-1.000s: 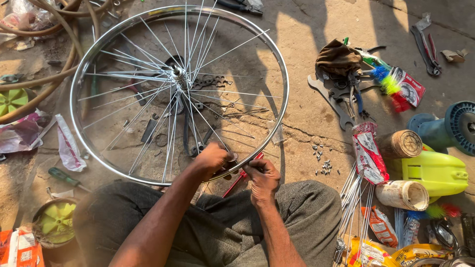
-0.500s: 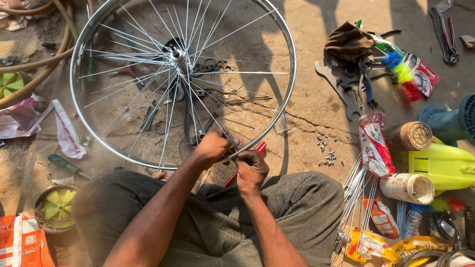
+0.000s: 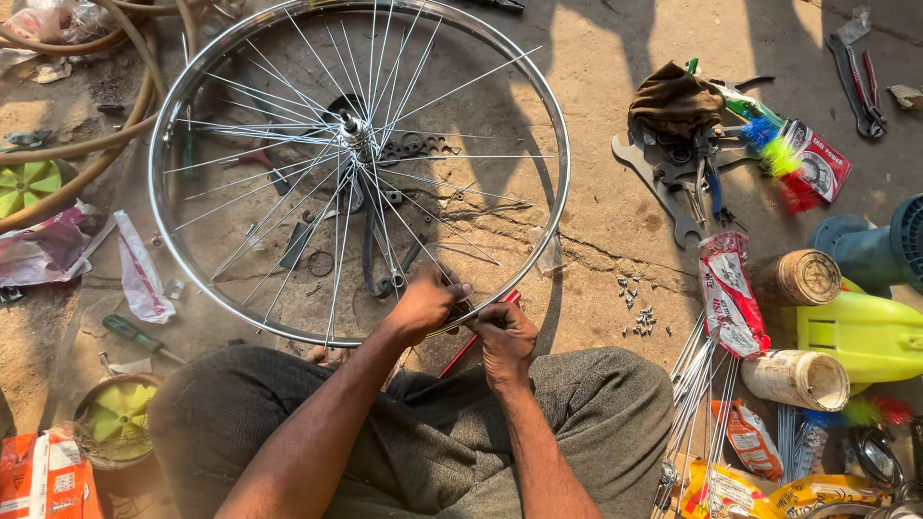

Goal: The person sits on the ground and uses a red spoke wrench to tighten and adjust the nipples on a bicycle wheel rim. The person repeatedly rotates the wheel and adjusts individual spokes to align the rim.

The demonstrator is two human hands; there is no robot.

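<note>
A shiny spoked bicycle wheel (image 3: 548, 135) lies flat on the concrete in front of my knees, its hub (image 3: 351, 125) near the middle. My left hand (image 3: 423, 306) grips the near rim and a spoke there. My right hand (image 3: 505, 332) is closed at the rim just beside it, pinching something small at a spoke end; what it holds is too small to tell. A red-handled tool (image 3: 471, 338) lies under the rim below my hands.
Wrenches and pliers under a brown cloth (image 3: 678, 106) lie right of the wheel. Small spoke nipples (image 3: 636, 309) are scattered nearby. Loose spokes (image 3: 707, 384), rolls, packets and a yellow-green plastic piece (image 3: 865, 336) fill the right. Hoses, bags and a screwdriver (image 3: 135, 334) lie left.
The view has shifted so the wheel sits more to the left. My hands stay together at the near rim, with small finger movements at the spoke end.
</note>
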